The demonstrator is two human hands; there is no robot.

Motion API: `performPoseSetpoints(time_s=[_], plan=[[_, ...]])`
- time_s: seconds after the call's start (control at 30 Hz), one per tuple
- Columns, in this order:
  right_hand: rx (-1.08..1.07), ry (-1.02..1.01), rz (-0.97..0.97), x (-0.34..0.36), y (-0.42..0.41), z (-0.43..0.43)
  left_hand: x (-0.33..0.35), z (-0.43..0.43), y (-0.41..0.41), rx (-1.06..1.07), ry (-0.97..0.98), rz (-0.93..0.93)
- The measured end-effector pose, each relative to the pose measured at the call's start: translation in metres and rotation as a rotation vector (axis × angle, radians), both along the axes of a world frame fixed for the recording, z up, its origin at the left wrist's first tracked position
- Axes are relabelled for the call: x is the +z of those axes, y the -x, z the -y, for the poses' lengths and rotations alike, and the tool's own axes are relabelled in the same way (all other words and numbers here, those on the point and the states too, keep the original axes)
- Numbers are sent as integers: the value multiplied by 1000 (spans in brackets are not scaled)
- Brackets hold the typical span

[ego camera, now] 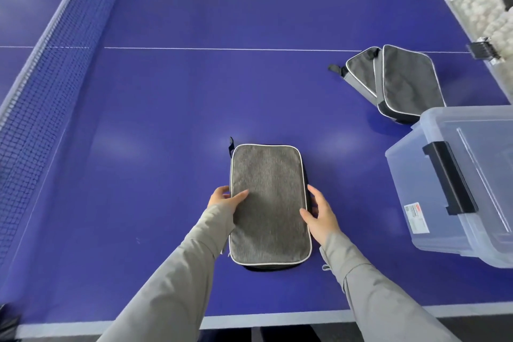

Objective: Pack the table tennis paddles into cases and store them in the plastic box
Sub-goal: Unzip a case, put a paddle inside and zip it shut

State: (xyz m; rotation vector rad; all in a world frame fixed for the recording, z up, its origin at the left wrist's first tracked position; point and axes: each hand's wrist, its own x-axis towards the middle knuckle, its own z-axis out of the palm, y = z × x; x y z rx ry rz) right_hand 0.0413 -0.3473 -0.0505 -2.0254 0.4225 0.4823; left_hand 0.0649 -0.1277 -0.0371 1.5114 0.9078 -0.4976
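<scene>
A grey fabric paddle case (269,197) with white piping lies flat and closed on the blue table tennis table (194,97), near its front edge. My left hand (226,197) grips the case's left edge, thumb on top. My right hand (322,212) rests against its right edge with the fingers spread. Two more grey cases (399,80) lie overlapped at the right. A clear plastic box (455,183) with its lid on and a black latch stands at the right edge. No paddle is visible.
The net (47,83) runs along the left side. A trough of white balls (472,0) borders the table's far right edge, with a black clip (483,47) on it. The table's front edge (277,316) is just below my forearms.
</scene>
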Motion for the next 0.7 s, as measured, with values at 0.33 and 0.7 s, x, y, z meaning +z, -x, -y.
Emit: performPoseSetpoints(time_s=[0.33, 0.7], plan=[[-32, -20, -51, -10, -6, 11, 12, 14, -1, -16, 163, -27], [-106, 250, 233, 0, 13, 9, 5, 27, 10, 31, 189, 69]])
